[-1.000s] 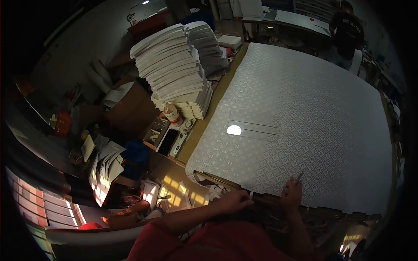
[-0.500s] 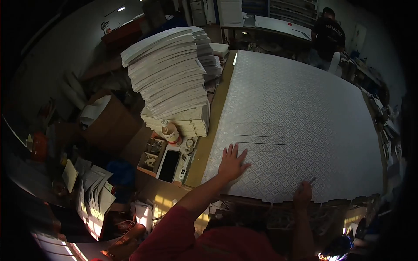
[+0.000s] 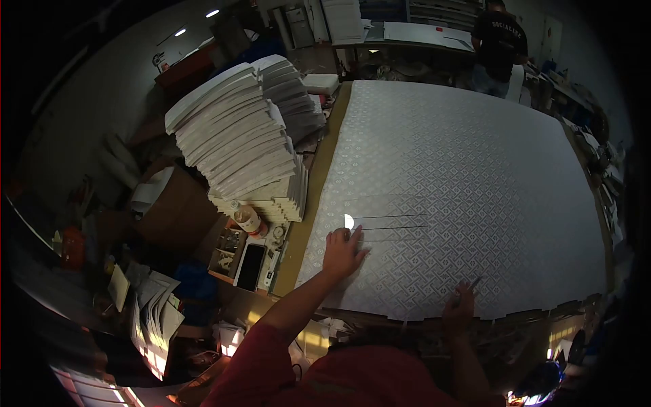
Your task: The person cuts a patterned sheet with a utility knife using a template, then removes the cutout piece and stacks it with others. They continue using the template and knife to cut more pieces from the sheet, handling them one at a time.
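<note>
A large sheet with a pale geometric pattern (image 3: 434,156) lies over the table, with thin dark parallel lines across its left middle part. My left hand (image 3: 344,254) rests on the sheet just below these lines, thumb and fingers apart. Against its fingertips shows a small bright white half-round shape (image 3: 349,222); whether it is an object or a reflection I cannot tell. Near the front edge, my right hand (image 3: 459,306) is closed around a thin pen-like tool (image 3: 477,281), whose end points up and to the right.
Tall stacks of white sheets (image 3: 234,129) stand left of the table. Below them are a bottle (image 3: 249,220), a black phone (image 3: 251,266) and an open box of small parts (image 3: 226,252). Another person in a dark shirt (image 3: 500,42) stands beyond the far right corner.
The view has shifted a little. My left hand has drawn its fingers closer together, and the bright half-round shape now shows at its fingertips. My right hand still holds the pen-like tool.
</note>
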Demonstrator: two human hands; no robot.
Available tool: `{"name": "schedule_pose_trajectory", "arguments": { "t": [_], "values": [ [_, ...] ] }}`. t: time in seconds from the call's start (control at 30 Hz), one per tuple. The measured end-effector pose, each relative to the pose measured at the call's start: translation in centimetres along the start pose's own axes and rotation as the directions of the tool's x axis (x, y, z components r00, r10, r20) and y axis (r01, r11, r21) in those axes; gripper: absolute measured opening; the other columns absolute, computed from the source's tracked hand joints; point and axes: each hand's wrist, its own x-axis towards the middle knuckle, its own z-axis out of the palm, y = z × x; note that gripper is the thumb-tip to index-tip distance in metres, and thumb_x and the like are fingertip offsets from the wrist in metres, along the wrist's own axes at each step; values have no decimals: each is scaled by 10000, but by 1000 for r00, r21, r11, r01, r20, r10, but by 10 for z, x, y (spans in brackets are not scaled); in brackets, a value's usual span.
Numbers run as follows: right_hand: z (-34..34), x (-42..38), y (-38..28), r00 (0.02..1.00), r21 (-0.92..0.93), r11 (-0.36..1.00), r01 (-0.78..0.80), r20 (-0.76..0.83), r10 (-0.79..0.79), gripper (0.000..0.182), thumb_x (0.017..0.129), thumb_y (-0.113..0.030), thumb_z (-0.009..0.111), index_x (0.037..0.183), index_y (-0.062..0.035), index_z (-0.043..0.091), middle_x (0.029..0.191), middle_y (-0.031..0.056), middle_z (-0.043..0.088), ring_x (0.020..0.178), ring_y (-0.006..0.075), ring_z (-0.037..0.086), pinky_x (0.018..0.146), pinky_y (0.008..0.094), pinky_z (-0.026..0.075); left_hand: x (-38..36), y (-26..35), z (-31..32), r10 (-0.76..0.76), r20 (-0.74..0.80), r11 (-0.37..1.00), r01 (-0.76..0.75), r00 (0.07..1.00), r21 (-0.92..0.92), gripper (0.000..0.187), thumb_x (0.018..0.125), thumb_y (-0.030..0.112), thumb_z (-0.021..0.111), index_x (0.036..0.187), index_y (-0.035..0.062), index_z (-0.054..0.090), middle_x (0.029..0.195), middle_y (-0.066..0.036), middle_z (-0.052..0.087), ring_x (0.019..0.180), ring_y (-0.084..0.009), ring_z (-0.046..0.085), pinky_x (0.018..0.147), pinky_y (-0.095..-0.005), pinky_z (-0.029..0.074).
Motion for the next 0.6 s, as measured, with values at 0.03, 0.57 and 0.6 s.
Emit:
{"name": "schedule_pose_trajectory", "arguments": {
  "t": [0.03, 0.57, 0.6],
  "values": [
    [0, 3, -2, 997, -19, 997, 78, -10, -78, 415, 853, -5, 624, 1268, 0, 598, 1234, 240, 653, 1190, 488, 583, 1018, 559, 469, 7, -2, 5, 36, -87, 999, -33, 996, 33, 718, 917, 477, 700, 1516, 142, 490, 1525, -272, 408, 1450, -458, 343, 1196, -598, 241],
    [-8, 10, -14, 991, -10, 1000, -19, 131, 20, 621, 827, -56, 667, 1425, -4, 507, 1187, 227, 598, 1102, 456, 546, 964, 538, 447, -73, -3, 10, 176, -87, 984, -174, 980, 33, 513, 856, 285, 809, 1340, 171, 683, 1546, -275, 418, 1430, -506, 378, 1189, -538, 339],
    [-7, 10, -13, 991, 6, 1000, -16, 133, 15, 619, 831, -60, 665, 1427, -9, 507, 1183, 227, 600, 1103, 457, 545, 964, 539, 446, -84, -5, 5, 178, -89, 984, -177, 980, 19, 513, 856, 285, 809, 1340, 171, 683, 1546, -275, 418, 1430, -506, 378, 1189, -538, 339]
  ]
}}
